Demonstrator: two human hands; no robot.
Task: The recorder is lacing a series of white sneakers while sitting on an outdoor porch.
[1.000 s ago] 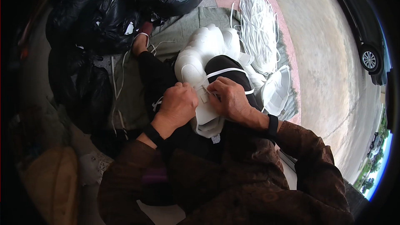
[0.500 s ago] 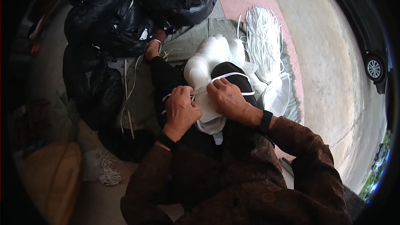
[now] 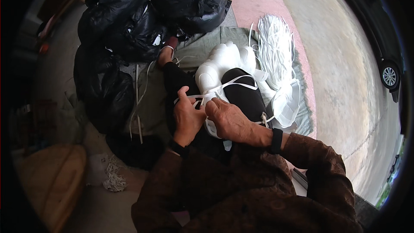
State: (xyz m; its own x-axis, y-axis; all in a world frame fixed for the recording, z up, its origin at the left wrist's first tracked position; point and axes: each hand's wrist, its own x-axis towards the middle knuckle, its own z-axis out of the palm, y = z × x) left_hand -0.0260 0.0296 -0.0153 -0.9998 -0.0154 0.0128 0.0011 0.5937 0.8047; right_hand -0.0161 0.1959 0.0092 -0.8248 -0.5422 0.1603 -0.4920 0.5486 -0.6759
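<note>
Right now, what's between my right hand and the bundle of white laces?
In the head view, beyond your right hand comes your black-clad knee, crossed by a white lace; then white shoe pieces, beside the bundle.

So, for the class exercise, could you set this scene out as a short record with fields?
Left hand: beside the white shoe; any grip unclear
Right hand: curled over the shoe; what it pinches is hidden
Shoe position: toe pointing away from the person
Lace: white, crossing the dark-clad right knee
Beyond the knee: bundle of white laces, green cloth
Farther off: black plastic bags upper left; dark car at right
</note>
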